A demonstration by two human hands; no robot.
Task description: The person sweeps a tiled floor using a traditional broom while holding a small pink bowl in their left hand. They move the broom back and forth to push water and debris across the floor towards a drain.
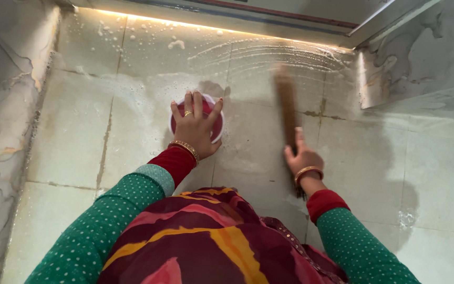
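Your right hand (303,158) is clenched around the handle end of a brown broom (288,108), whose blurred bristles reach away across the wet tiled floor (74,131). Your left hand (195,129) lies spread, fingers grasping the top of a round red container with a white rim (218,129) standing on the tiles. Beyond, soapy streaks (269,52) run toward the lit threshold (211,26).
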